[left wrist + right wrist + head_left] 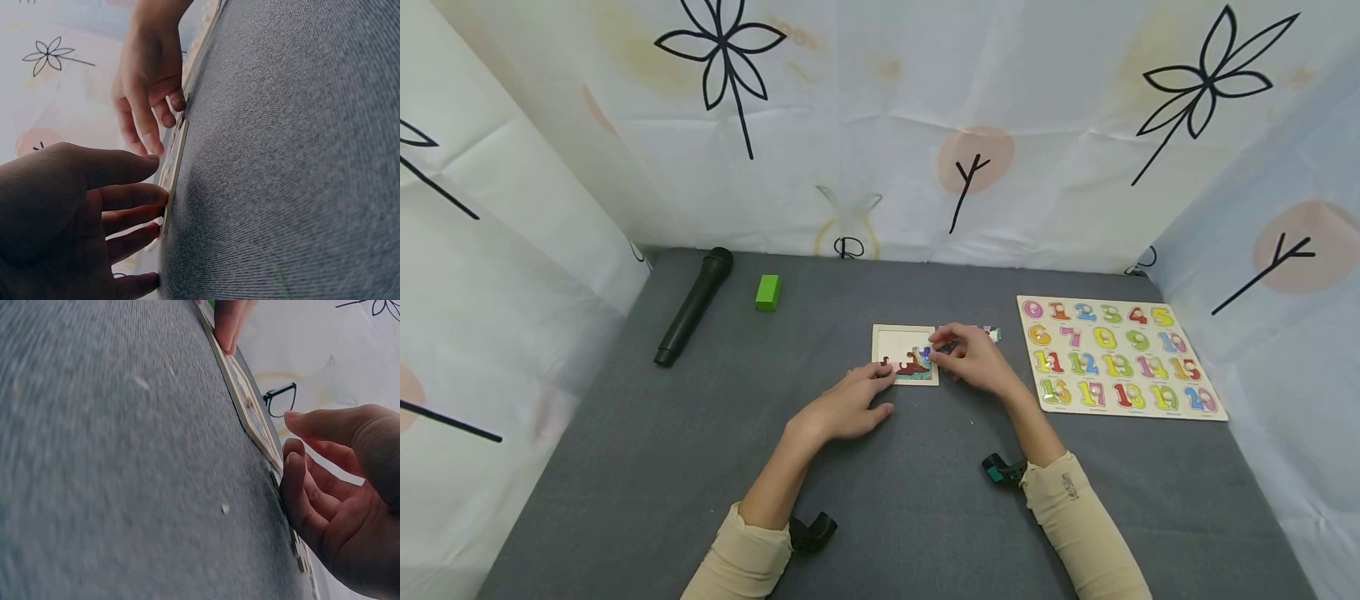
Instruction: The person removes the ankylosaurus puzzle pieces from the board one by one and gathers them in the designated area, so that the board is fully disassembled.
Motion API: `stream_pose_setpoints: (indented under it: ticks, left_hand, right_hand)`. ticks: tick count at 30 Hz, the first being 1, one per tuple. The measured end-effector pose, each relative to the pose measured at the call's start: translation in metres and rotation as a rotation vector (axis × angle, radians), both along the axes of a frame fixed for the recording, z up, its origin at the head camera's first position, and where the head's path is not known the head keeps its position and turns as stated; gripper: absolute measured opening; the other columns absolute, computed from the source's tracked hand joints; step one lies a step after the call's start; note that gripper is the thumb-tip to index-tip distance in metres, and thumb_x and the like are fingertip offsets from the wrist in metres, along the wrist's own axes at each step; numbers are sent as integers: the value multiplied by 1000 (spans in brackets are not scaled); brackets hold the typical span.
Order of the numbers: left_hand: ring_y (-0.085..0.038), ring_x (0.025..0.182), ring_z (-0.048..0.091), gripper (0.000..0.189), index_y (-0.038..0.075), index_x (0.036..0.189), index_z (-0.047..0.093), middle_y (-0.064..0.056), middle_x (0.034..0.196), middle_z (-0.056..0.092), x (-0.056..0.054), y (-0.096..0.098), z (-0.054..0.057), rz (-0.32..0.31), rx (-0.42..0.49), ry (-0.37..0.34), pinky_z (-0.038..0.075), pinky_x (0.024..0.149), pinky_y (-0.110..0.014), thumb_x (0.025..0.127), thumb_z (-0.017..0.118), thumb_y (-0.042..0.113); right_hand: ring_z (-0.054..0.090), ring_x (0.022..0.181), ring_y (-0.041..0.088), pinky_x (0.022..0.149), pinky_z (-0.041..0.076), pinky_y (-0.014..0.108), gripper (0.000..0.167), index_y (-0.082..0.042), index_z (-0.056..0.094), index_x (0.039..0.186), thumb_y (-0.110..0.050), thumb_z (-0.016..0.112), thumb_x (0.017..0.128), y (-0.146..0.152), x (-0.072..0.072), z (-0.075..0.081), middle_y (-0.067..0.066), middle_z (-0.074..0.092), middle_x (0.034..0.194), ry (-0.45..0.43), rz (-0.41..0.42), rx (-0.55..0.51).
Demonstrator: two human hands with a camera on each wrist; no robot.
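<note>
A small wooden puzzle tray point(904, 335) lies flat on the table, its lower right filled with colourful picture pieces point(914, 363). My left hand point(848, 403) rests at the tray's lower left, with fairly straight fingers touching its edge. Over the right edge is my right hand point(973, 358), its fingers loosely bent. In the right wrist view a gap shows between thumb and fingertips point(294, 449), and nothing is seen gripped there. Loose puzzle pieces point(995, 333) lie beyond and beneath the right hand, which partly hides them.
A wooden number board point(1111, 332) with coloured numerals lies at the right. Toward the back left are a black microphone point(694, 307) and a green block point(767, 293). A patterned white curtain point(880, 108) encloses the grey table point(910, 500) at the back and sides.
</note>
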State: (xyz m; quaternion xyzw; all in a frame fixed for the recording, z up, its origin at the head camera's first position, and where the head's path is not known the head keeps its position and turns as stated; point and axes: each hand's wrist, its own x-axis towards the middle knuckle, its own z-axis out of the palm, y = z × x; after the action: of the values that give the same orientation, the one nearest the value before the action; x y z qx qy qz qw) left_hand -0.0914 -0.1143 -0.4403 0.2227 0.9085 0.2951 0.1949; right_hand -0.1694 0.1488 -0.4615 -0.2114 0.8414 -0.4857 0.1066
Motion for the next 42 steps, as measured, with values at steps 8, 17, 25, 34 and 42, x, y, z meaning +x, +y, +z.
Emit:
stream_pose_setpoints:
  ticks: [8, 17, 25, 34, 42]
  left_hand:
    - [-36, 166, 32, 58, -1, 162, 47, -17, 174, 41, 0, 0, 1, 3, -2, -5, 23, 137, -60, 110, 63, 22]
    - [-36, 166, 32, 59, -1, 163, 46, -17, 175, 40, 1, -1, 0, 4, 6, -10, 23, 137, -60, 110, 63, 22]
    - [-37, 166, 33, 58, -1, 162, 46, -18, 175, 40, 0, -1, 1, -7, 5, -10, 23, 137, -60, 110, 62, 21]
    - [-36, 166, 33, 59, -1, 162, 46, -17, 174, 40, 0, -1, 0, 3, 8, -13, 24, 137, -59, 110, 63, 21]
    - [-37, 165, 34, 58, -1, 162, 47, -17, 174, 41, -1, 0, 1, -3, 2, -9, 23, 136, -60, 110, 63, 22]
  right_hand:
    - [61, 57, 10, 53, 55, 28, 31, 6, 71, 126, -10, 77, 100, -16, -3, -3, 28, 73, 117, -45, 24, -9]
    - [58, 52, 7, 50, 49, 23, 26, 3, 75, 119, -9, 79, 97, -28, -6, -3, 15, 71, 98, -23, -8, 102]
    - [55, 49, 6, 49, 44, 21, 22, 2, 75, 114, -10, 80, 96, -32, -8, -1, 2, 60, 82, -47, -23, 151]
    - [56, 50, 7, 50, 45, 22, 23, 1, 74, 115, -9, 81, 96, -32, -8, 0, 3, 58, 86, -61, -19, 124]
    - [58, 51, 9, 51, 45, 24, 23, -3, 72, 115, -10, 82, 97, -29, -4, -1, 20, 65, 108, 4, -9, 143]
